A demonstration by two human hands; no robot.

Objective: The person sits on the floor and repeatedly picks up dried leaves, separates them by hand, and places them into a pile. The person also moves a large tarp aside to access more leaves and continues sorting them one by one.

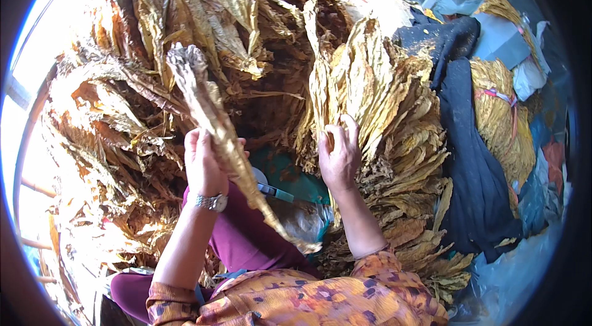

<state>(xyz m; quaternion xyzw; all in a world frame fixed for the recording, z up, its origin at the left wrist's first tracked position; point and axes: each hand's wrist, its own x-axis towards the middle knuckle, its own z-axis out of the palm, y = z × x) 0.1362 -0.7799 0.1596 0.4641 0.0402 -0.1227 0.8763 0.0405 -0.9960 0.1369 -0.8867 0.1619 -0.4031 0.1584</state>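
Observation:
My left hand, with a metal wristwatch at its wrist, is closed around a bunch of dried leaves that look like tobacco. The bunch slants from upper left down over my lap, its narrow end above my thigh. At the right, my right hand has its fingers bent against the pile of pale dried leaves. A long twisted leaf stands upright just beyond its fingertips. Whether those fingers pinch a leaf cannot be told.
Large heaps of brown dried leaves surround my lap on the left and ahead. A dark cloth lies right of the pale pile, beside a tied leaf bundle and plastic sheeting. A tool with a pale green end lies near my knee.

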